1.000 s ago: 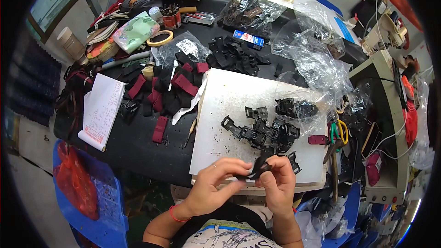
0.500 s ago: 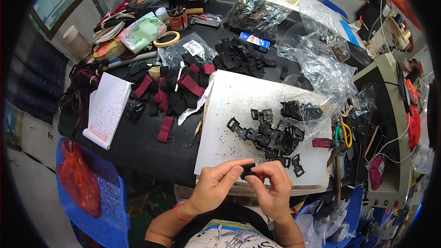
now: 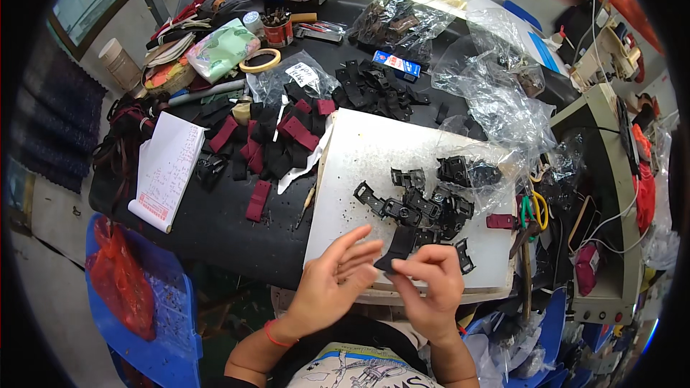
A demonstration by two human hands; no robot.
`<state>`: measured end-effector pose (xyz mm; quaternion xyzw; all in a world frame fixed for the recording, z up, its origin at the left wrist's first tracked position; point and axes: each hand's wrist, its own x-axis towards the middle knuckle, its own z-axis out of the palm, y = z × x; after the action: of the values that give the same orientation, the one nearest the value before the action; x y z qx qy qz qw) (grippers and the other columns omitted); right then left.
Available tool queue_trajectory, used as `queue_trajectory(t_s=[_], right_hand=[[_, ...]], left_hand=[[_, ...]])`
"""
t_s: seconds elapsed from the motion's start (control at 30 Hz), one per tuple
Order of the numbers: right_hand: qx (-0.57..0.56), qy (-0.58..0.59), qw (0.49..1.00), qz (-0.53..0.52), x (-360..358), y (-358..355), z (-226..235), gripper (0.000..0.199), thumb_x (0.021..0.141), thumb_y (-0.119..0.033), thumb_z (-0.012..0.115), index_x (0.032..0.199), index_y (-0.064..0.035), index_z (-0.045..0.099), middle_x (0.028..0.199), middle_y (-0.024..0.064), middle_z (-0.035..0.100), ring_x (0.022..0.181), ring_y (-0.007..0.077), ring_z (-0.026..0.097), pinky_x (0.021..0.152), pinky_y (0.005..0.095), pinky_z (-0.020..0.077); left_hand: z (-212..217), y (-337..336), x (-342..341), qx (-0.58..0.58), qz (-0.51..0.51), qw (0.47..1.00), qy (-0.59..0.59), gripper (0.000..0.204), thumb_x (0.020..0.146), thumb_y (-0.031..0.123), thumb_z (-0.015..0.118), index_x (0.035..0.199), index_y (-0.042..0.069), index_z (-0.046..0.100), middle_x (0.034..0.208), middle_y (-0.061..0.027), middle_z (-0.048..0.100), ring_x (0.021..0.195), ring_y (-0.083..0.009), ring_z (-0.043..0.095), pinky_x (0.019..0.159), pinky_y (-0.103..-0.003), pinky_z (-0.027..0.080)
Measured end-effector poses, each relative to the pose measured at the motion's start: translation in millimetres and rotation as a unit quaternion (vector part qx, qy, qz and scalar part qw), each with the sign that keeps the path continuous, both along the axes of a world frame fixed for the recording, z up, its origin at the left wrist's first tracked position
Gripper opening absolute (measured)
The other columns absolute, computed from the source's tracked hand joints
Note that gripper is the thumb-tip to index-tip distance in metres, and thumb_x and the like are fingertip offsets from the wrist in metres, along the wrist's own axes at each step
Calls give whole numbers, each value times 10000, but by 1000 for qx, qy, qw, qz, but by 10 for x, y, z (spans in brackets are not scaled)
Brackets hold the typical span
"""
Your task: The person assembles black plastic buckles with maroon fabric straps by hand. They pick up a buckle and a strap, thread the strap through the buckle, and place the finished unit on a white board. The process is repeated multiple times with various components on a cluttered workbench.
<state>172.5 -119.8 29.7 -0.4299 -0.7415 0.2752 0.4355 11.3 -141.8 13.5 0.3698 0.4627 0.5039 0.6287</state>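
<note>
A short, flat black strap piece (image 3: 399,243) stands out from the pinched fingertips of my right hand (image 3: 434,289), over the front part of the white board (image 3: 348,165). Beside it on the left is my left hand (image 3: 329,286), its fingers stretched out and holding nothing. Just beyond both hands lies a loose pile of black plastic buckles (image 3: 420,207). One more buckle (image 3: 464,256) lies to the right of my right hand, near the board's front edge.
Left of the board lie black and maroon strap pieces (image 3: 298,132), an awl (image 3: 307,205) and a notepad (image 3: 169,172). A clear plastic bag (image 3: 507,104) sits at the far right edge. Scissors (image 3: 540,210) lie right of the board. A blue chair (image 3: 172,316) stands at left.
My left hand has let go of the black strap piece and its fingers have spread. The piece, folded between both hands before, now extends flat from my right hand.
</note>
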Motion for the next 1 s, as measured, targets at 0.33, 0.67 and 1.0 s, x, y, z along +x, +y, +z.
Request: queue_trajectory(t_s=[0.33,0.67,1.0], right_hand=[[-95,15,995,38,-22,125,-8,269,779,14,666,1046,0,640,911,118,614,718,164,596,609,268,479],[-105,37,994,15,-107,81,-137,139,831,-9,623,968,16,622,836,123,581,658,164,579,556,252,455],[-156,22,985,62,-101,125,-127,90,853,-17,604,923,38,592,814,79,570,673,126,559,591,234,454]], left_hand=[[-96,22,-42,-61,-35,991,-112,231,920,65,561,1101,-75,529,957,-120,630,812,-127,642,689,-235,555],[-93,-28,84,7,-52,999,9,129,919,51,558,1005,-39,525,862,-64,627,773,-63,594,647,-205,495],[-42,-3,19,93,-17,966,239,169,933,131,537,1039,2,561,734,-64,613,630,-95,600,542,-251,468]])
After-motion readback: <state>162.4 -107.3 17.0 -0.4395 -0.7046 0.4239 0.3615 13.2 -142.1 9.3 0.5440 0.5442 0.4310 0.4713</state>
